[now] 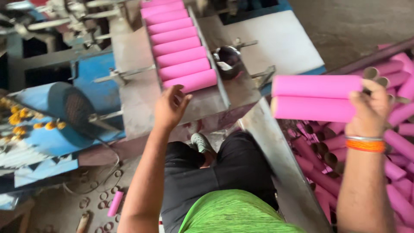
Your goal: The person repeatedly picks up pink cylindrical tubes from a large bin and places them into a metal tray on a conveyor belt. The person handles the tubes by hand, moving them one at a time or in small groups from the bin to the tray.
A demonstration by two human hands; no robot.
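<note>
We take the sloping metal chute (133, 64) as our landmark. On it lies a row of pink tubes (179, 45), side by side and touching, running from the top of the view down to the chute's lower end. Our left hand (170, 108) hovers just below the lowest tube of that row, fingers spread apart and empty; whether the fingertips touch that tube we cannot tell.

Well to the right of the chute, our right hand (368, 108) is clamped on two pink tubes (315, 97), held level, one stacked against the other, gripped at their right ends. An orange band and a metal bangle (364, 142) sit on that wrist. Beneath and behind this hand, right of the chute, a bin (276, 151) with a metal wall holds a heap of many more pink tubes (401, 142), lying at mixed angles.

Left of the chute stands a blue machine (64, 108) with a mesh-covered round end. Below the chute, on the floor, one loose pink tube (115, 203) lies among small rings. Our dark trousers and green shirt fill the bottom centre.
</note>
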